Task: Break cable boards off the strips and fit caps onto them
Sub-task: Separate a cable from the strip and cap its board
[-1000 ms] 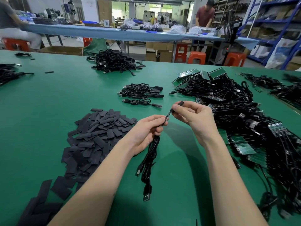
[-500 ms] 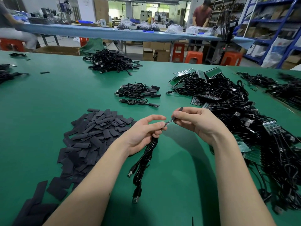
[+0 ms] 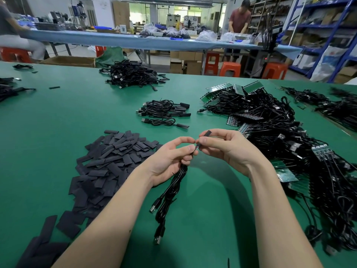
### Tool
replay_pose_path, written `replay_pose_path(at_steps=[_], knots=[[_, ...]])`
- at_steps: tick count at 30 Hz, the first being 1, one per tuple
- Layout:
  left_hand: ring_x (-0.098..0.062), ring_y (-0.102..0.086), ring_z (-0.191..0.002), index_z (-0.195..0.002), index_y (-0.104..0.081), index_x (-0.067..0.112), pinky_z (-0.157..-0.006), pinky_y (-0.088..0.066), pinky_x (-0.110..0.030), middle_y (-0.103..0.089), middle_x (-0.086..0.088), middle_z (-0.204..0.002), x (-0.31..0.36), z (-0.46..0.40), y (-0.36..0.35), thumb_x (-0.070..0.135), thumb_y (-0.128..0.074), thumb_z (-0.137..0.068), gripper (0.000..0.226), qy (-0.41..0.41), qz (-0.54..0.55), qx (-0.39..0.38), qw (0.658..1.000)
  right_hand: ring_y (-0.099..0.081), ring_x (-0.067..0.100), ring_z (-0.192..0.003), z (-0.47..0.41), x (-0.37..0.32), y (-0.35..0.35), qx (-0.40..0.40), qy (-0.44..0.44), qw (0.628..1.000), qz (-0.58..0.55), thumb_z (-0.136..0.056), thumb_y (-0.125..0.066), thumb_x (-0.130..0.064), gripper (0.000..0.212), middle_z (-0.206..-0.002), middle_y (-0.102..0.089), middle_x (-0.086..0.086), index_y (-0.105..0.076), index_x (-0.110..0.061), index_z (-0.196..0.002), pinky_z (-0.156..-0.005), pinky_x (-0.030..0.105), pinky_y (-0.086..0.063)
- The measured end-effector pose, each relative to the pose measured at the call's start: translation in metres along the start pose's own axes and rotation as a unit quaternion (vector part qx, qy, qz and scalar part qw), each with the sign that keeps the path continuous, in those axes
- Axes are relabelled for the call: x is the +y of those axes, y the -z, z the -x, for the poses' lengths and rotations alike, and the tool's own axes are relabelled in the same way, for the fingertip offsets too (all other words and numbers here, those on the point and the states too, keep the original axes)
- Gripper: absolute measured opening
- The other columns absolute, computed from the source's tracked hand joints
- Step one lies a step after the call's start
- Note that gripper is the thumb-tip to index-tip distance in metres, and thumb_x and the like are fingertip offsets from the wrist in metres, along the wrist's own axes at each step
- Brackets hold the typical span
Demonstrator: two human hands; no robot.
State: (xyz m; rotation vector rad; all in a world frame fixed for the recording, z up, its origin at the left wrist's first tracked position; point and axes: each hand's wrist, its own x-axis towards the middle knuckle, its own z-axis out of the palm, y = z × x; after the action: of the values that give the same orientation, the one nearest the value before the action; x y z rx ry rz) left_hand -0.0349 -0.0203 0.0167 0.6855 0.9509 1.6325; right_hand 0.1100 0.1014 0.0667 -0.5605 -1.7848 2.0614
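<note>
Your left hand (image 3: 170, 161) gripped bundled cable (image 3: 170, 192) above green tabletop (image 3: 58, 132), fingers curled around it. Your right hand (image 3: 228, 149) pinched black cap (image 3: 206, 134) at cable's board end. Cap pile (image 3: 108, 163) lay left, board strips (image 3: 286, 144) right.

The right hand (image 3: 229, 149) now sits closer to the left hand (image 3: 170, 159), the black cap (image 3: 205, 136) covering the board that showed between them.
</note>
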Motion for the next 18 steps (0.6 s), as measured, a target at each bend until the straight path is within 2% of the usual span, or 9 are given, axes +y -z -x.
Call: replay_pose_path(at_steps=[5,10,13,18], knots=[[-0.006,-0.047,-0.057,-0.110,-0.053,0.007,-0.054,-0.039,-0.014,-0.065,-0.004,-0.075,0.000,0.000,-0.002,0.009,-0.062,-0.083,0.028,-0.010,-0.009,0.003,1.000,-0.070,0.018,-0.079,0.000,0.002,-0.005,0.000,0.007,1.000,-0.002,-0.066,-0.084,-0.019,0.026,-0.087,-0.074,0.014,-0.077,-0.008,-0.088,-0.073,0.019,-0.057],[-0.012,-0.062,-0.066,-0.098,-0.059,0.011,-0.064,-0.053,-0.019,-0.070,-0.008,-0.082,-0.003,-0.004,-0.004,0.019,-0.070,-0.080,0.023,-0.034,-0.021,0.045,0.998,-0.069,0.018,-0.073,-0.004,0.010,-0.005,0.076,0.029,0.996,-0.020,-0.081,-0.078,-0.007,0.013,-0.083,-0.074,0.015,-0.075,-0.001,-0.092,-0.074,0.020,-0.057],[-0.012,-0.065,-0.068,-0.095,-0.064,0.009,-0.069,-0.055,-0.018,-0.068,-0.009,-0.080,-0.005,-0.005,-0.003,0.015,-0.075,-0.075,0.023,-0.045,-0.034,0.072,0.996,-0.067,0.017,-0.072,-0.007,0.010,-0.003,0.114,0.036,0.992,-0.038,-0.083,-0.077,-0.004,0.010,-0.083,-0.073,0.015,-0.075,0.001,-0.091,-0.073,0.020,-0.058],[-0.011,-0.065,-0.063,-0.091,-0.068,0.007,-0.067,-0.054,-0.015,-0.070,-0.008,-0.073,-0.006,-0.007,-0.001,0.002,-0.072,-0.084,0.009,-0.073,-0.048,0.100,0.991,-0.068,0.015,-0.071,-0.010,0.012,-0.002,0.123,0.038,0.990,-0.055,-0.083,-0.077,-0.004,0.010,-0.082,-0.074,0.013,-0.075,0.002,-0.091,-0.072,0.019,-0.057]])
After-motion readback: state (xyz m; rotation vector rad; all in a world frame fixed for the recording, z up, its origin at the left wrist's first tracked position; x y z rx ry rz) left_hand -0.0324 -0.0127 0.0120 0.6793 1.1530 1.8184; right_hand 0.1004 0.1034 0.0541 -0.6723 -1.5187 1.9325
